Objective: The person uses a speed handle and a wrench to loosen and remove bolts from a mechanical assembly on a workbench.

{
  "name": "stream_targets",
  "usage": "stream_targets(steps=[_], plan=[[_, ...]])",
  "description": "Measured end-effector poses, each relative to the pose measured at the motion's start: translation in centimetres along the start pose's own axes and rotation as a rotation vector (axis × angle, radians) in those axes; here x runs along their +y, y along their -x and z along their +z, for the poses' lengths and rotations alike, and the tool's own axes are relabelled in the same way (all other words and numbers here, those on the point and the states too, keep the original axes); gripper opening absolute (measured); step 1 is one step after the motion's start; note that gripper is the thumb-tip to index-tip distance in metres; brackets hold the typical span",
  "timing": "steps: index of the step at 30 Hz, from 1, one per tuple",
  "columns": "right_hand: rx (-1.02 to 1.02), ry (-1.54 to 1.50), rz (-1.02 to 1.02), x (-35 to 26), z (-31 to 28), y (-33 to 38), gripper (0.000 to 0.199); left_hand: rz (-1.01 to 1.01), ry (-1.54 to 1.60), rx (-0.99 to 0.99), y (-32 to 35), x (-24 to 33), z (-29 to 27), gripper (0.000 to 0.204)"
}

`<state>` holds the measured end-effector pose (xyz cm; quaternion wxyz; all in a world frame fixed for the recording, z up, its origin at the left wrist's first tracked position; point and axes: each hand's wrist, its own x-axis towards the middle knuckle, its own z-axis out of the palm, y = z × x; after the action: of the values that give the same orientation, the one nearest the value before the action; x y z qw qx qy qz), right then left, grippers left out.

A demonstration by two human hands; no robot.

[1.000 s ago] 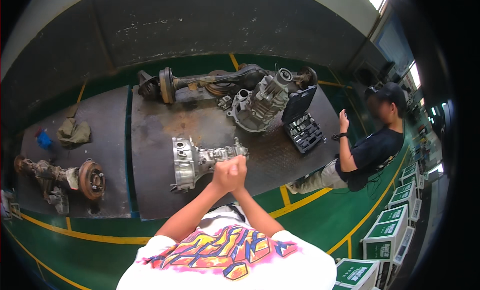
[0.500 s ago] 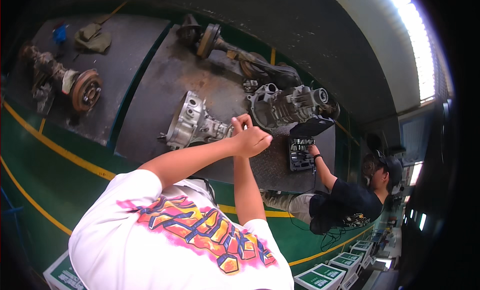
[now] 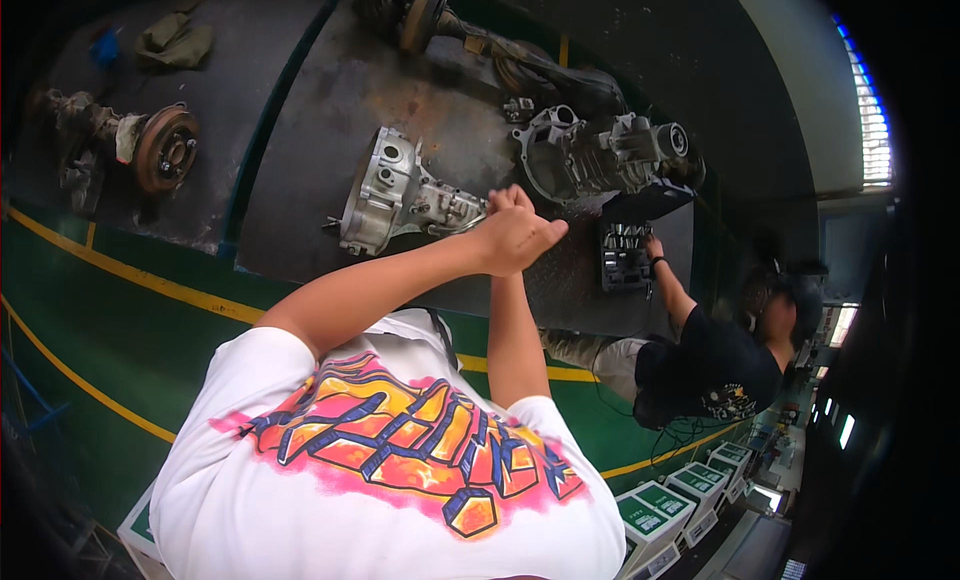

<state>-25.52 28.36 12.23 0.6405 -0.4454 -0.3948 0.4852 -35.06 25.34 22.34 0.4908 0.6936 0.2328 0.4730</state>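
Observation:
My left hand (image 3: 518, 242) is closed, its back toward me and its thumb out to the right. Just beyond it, my right hand (image 3: 508, 199) has its fingers curled in. The two hands meet or overlap, and whatever lies between them is hidden. They are at the right end of a silver gearbox housing (image 3: 385, 195), which has a wide bell-shaped left end and a narrow ribbed tail. I cannot tell whether the fingers touch the tail. A larger grey gearbox (image 3: 600, 155) lies to the right, beyond my hands.
A co-worker in a dark shirt (image 3: 705, 375) reaches into an open socket-set case (image 3: 625, 258) at the right. A long axle (image 3: 530, 55) lies along the back of the metal bench (image 3: 310, 170). Another axle with a rusty drum (image 3: 165, 150) is at the left. Boxes (image 3: 655, 510) stand behind the co-worker.
My view has shifted, so the bench and its parts sit higher and farther right in the picture. My hands stay together by the housing's tail. The co-worker's hand is still at the case.

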Motion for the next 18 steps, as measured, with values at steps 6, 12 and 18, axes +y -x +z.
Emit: stream_targets(steps=[6,12,18], plan=[[-0.274,0.369,-0.058,4.5,5.7,2.7,0.037,-0.141,-0.182,0.067,-2.0,0.6,0.4,0.051],[-0.321,0.393,-0.012,-0.2,2.1,4.4,0.043,-0.096,0.090,0.423,-2.7,-2.9,-7.5,0.054],[-0.094,0.333,-0.022,-1.4,2.0,-0.7,0.026,-0.093,0.101,0.289,-1.7,-0.9,-5.3,0.046]])
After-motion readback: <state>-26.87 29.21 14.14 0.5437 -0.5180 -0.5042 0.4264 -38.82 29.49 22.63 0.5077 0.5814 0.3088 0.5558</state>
